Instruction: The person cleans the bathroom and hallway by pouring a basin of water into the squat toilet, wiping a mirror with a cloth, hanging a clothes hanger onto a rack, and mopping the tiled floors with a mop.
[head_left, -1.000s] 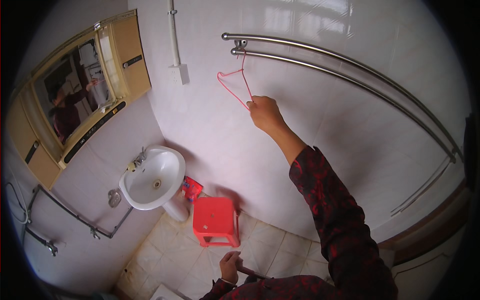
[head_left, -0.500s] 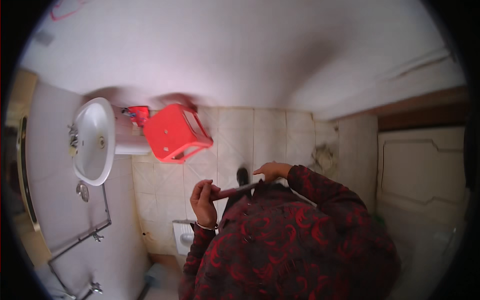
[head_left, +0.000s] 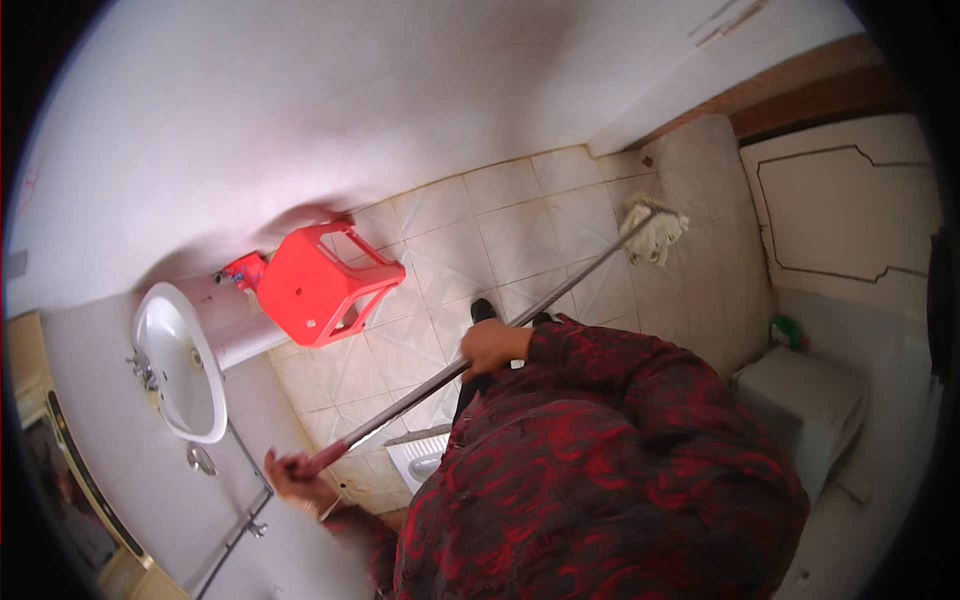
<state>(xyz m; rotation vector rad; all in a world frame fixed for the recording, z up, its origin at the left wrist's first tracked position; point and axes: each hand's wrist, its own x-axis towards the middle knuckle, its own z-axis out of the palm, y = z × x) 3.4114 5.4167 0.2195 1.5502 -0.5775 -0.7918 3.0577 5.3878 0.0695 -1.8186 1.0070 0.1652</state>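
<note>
A mop slants across the view, its grey shaft (head_left: 570, 285) running from lower left to upper right. My right hand (head_left: 497, 345) is closed round the shaft near its middle, in front of my body. At the lower left, my left hand (head_left: 305, 488) holds the reddish grip (head_left: 335, 455) at the handle's end; its fingers are a little blurred. The pale string mop head (head_left: 655, 232) lies on the floor tiles at the right, below the wall.
A red plastic stool (head_left: 315, 285) stands by the wall, beside a white washbasin (head_left: 180, 365) and a red packet (head_left: 243, 270). A squat toilet (head_left: 420, 458) is set in the floor near my left side. To the right are a pale door (head_left: 840, 215) and a whitish box-shaped thing (head_left: 800, 400).
My left hand has moved down and left with the grip. My right hand, open before, has moved left and now grips the shaft. The view has turned, and the mop head shows more clearly.
</note>
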